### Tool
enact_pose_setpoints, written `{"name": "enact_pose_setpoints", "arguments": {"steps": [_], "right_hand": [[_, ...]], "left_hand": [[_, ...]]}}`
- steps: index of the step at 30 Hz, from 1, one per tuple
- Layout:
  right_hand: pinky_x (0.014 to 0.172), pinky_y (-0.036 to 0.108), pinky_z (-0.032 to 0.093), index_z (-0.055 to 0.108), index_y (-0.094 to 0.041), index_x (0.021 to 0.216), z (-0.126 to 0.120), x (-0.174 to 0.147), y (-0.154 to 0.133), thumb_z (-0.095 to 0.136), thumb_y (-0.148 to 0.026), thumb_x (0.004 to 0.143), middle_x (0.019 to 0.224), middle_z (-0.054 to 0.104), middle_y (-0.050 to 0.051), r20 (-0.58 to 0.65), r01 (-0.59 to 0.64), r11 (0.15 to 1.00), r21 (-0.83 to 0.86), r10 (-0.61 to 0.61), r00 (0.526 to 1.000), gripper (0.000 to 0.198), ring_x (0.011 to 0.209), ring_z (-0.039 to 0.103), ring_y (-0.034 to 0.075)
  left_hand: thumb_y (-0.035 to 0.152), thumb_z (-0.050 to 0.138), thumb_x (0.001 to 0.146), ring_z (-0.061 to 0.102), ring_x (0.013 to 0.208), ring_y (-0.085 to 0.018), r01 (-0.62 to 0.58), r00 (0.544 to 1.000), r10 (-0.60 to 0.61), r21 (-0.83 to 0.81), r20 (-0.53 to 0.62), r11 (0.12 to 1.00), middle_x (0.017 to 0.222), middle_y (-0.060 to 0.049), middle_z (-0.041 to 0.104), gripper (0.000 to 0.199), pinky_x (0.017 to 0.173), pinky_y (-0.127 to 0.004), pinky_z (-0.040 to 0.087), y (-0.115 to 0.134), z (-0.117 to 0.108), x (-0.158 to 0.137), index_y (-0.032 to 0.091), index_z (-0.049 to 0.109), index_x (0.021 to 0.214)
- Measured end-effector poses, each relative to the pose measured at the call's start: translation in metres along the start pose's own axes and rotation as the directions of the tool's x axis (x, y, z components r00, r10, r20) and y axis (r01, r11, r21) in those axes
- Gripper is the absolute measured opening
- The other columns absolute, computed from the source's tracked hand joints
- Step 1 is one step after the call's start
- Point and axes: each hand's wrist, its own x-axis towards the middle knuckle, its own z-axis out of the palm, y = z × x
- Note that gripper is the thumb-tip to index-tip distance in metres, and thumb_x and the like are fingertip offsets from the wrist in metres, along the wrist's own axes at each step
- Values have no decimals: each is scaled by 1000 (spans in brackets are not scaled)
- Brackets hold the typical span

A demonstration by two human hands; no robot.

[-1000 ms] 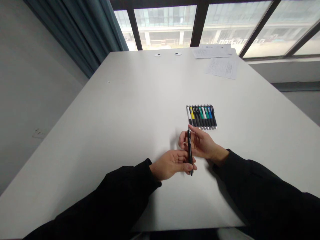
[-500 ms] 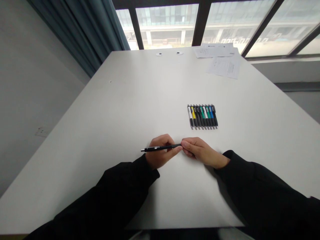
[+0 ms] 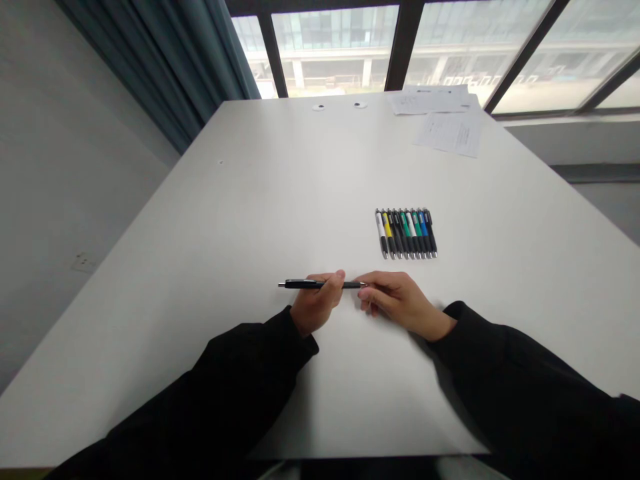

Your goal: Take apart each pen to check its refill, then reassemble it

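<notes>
A black click pen (image 3: 305, 284) lies level in my left hand (image 3: 316, 308), thumb pressed over the barrel and fingers beneath it. Its clip end points left and its silver tip points right. My right hand (image 3: 395, 293) is at the tip, with index finger and thumb parted around it and the other fingers curled below. Whether a fingertip touches the tip I cannot tell. Beyond my right hand, a row of pens (image 3: 406, 233) with white, yellow, black, green and blue barrels lies side by side on the white table (image 3: 225, 233).
Printed papers (image 3: 445, 130) lie at the table's far right corner. Two small white oval pieces with dark spots (image 3: 360, 105) sit near the far edge. A blue-grey curtain (image 3: 170, 60) hangs at the left beside the window.
My left thumb has shifted back from the tip and now crosses the barrel. The pen has risen slightly and turned level. My right fingers have loosened from their pinch at the tip.
</notes>
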Motion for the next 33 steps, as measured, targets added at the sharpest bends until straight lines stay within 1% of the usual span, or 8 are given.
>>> {"name": "enact_pose_setpoints", "arguments": {"steps": [4, 6, 9, 13, 17, 22, 28, 33], "right_hand": [[55, 26, 50, 64, -16, 79, 2, 1, 6, 52, -43, 99, 71, 68, 4, -11, -38, 995, 94, 39, 999, 36, 55, 59, 11], [56, 25, 50, 63, -18, 90, 3, 2, 9, 64, -40, 93, 72, 66, 1, -55, -12, 988, 156, 21, 998, 23, 58, 59, 11], [58, 26, 51, 60, -20, 103, 3, 2, 9, 71, -40, 87, 75, 66, 0, -55, -17, 972, 235, 30, 998, 28, 62, 60, 12], [58, 27, 50, 63, -17, 84, 4, 2, 7, 57, -45, 96, 70, 66, 3, -57, -19, 989, 145, 27, 998, 31, 59, 58, 12], [58, 25, 48, 61, -21, 102, 5, 3, 8, 79, -36, 80, 78, 64, -1, -168, 61, 983, 174, -31, 985, 32, 62, 56, 11], [56, 27, 48, 65, -18, 94, 5, 3, 6, 64, -40, 92, 69, 63, 0, -141, 24, 995, 96, -11, 990, 22, 57, 57, 12], [62, 29, 49, 68, -20, 84, 4, 2, 1, 71, -30, 87, 86, 69, 6, -271, 172, 973, -155, -209, 939, 11, 73, 63, 16], [56, 27, 51, 65, -20, 109, 4, 1, 3, 70, -37, 88, 92, 72, 6, -206, 98, 995, -21, -100, 973, 27, 66, 63, 14]], "left_hand": [[58, 56, 88, 24, 40, -5, 40, 999, -43, -108, -22, 993, 47, 7, 29, 55, 42, -25, 17, 1, 2, 3, 21, 34, 54], [58, 55, 89, 26, 39, -5, 31, 999, -33, -86, -19, 996, 45, 7, 30, 56, 41, -24, 18, 1, 1, 3, 20, 35, 52], [56, 49, 93, 31, 37, -6, -4, 1000, 4, 9, 4, 1000, 41, 5, 35, 59, 41, -24, 22, 1, -1, 1, 19, 39, 49], [55, 45, 96, 38, 37, -7, -23, 1000, 22, 87, 11, 996, 39, 3, 41, 61, 42, -24, 29, 3, -3, 0, 18, 45, 47], [56, 43, 96, 41, 37, -8, -3, 1000, 0, 118, 21, 993, 40, 0, 49, 62, 43, -24, 31, 8, -3, 0, 18, 50, 48], [56, 43, 96, 42, 37, -9, 5, 1000, -6, 131, 11, 991, 41, -2, 55, 62, 42, -24, 32, 10, -3, 0, 17, 55, 49], [56, 45, 95, 46, 38, -10, 14, 1000, -16, 60, 25, 998, 47, -5, 62, 61, 42, -24, 33, 8, -3, 4, 16, 60, 51], [53, 49, 94, 50, 39, -11, 8, 1000, -7, -33, 20, 999, 47, -5, 62, 58, 43, -26, 36, 7, -2, 4, 16, 60, 50]]}}
